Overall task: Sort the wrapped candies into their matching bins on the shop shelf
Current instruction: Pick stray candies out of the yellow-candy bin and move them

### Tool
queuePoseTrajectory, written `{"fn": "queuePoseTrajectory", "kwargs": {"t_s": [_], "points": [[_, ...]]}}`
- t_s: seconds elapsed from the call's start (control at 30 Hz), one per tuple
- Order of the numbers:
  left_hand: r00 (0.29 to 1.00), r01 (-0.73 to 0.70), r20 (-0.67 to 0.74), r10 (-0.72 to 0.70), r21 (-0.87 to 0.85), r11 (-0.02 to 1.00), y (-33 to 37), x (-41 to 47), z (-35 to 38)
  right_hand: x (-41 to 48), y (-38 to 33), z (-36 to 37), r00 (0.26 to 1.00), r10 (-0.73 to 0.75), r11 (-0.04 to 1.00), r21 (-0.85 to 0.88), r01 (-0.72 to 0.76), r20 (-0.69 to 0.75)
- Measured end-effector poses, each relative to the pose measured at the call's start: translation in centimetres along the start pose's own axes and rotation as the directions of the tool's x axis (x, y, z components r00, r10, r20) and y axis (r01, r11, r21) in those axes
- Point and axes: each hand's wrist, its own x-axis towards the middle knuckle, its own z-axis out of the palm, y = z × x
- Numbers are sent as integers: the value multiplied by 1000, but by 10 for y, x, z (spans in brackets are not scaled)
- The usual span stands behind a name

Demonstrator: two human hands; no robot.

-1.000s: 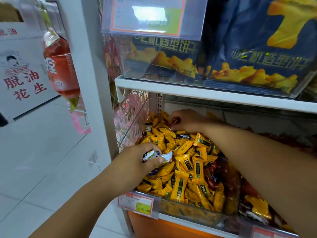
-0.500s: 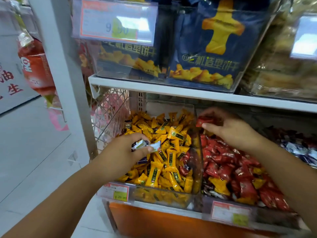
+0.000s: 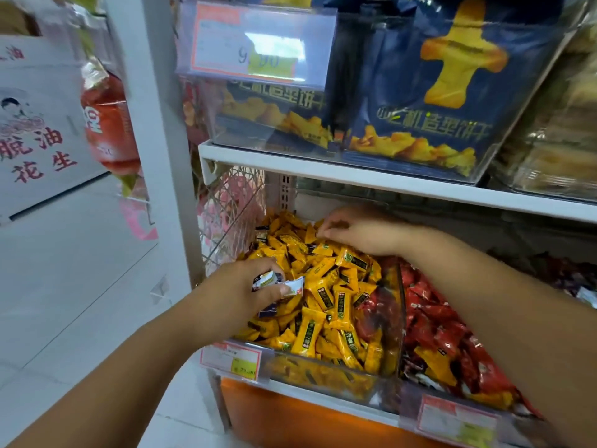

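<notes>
Two white boards on a white upright [image 3: 155, 124].
Upper shelf [image 3: 355, 176]: clear bin [image 3: 226, 137] with dark blue biscuit bags [image 3: 452, 124] standing upright, price tag [image 3: 255, 50] on its front. Just beside it on the right is a second bin [image 3: 555, 176] of pale snacks, too blurred to identify.
Lower shelf [image 3: 323, 396]: yellow bin [image 3: 323, 367] at the left end, heaped with yellow candies [image 3: 323, 302], a few dark wrappers mixed in. Red bin [image 3: 402, 318] touches it on the right; it holds red candies [image 3: 436, 328] plus yellow strays near the front. There's a price label [image 3: 231, 358] on each front.
Orange panel [image 3: 290, 421] below the lower shelf.
</notes>
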Motion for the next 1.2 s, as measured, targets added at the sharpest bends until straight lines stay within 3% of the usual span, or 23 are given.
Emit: {"fn": "queuePoseTrajectory", "kwargs": {"t_s": [0.17, 0.37, 0.43, 0.53, 0.67, 0.93, 1.0, 1.2], "points": [[998, 65, -9, -66, -87, 994, -12, -3, -11, 49, 11, 30, 984, 100, 980, -183, -73, 145], [998, 55, 25, -54, -60, 997, -12, -5, -10, 47, 5, 37, 972, 172, 961, -244, -131, 159], [998, 61, 17, -60, -69, 996, -14, -8, -11, 42, 5, 35, 980, 171, 971, -183, -150, 102], [997, 77, -23, -78, -37, 996, -16, -16, -16, 34, 1, 32, 986, 155, 987, 45, -153, -52], [993, 94, -65, -96, -32, 995, -17, -30, -25, 36, -22, 30, 974, 44, 987, 159, -8, -224], [996, 79, -32, -80, -37, 996, -22, -40, -29, 92, -58, 60, 997, -25, 1000, -13, 26, 72], [997, 73, -31, -75, -45, 996, -21, -40, -30, 99, -58, 70, 999, 3, 999, -34, -1, 50], [997, 68, -16, -69, -56, 996, -23, -38, -30, 84, -43, 51, 998, -6, 983, 181, 16, -56]]}}
